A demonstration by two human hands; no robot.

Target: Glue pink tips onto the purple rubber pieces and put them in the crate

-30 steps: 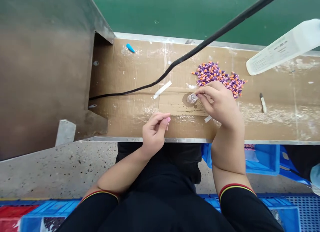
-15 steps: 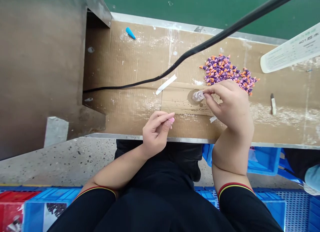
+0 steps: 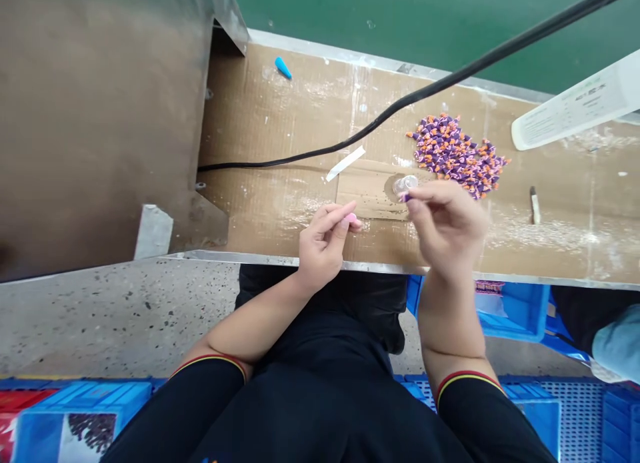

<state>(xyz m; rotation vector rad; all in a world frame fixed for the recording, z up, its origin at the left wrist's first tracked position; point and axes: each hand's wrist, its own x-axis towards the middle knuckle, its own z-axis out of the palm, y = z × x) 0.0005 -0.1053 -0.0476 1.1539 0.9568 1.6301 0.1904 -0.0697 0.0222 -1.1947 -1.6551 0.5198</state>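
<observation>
My left hand (image 3: pixel 325 243) is closed in a pinch around a small pink piece (image 3: pixel 351 218) near the front of the cardboard-covered bench. In the fingertips of my right hand (image 3: pixel 445 223) is a small purple piece (image 3: pixel 404 197), its shape mostly hidden by the fingers. Just behind it stands a small clear cup (image 3: pixel 405 184) on a damp-looking patch of cardboard. A heap of small purple, pink and orange pieces (image 3: pixel 457 150) lies beyond my right hand.
A black cable (image 3: pixel 370 126) crosses over the bench. A metal housing (image 3: pixel 100 116) rises at left. White tape (image 3: pixel 345 163), a blue cone-shaped tip (image 3: pixel 283 68), a large white bottle (image 3: pixel 575 106) and a short black-and-white stick (image 3: pixel 535 205) are about. Blue crates (image 3: pixel 520 310) stand below.
My right hand has drawn back from the cup toward me, and the purple piece now shows in its fingers. My left hand keeps its pinch. The whole view has shifted slightly.
</observation>
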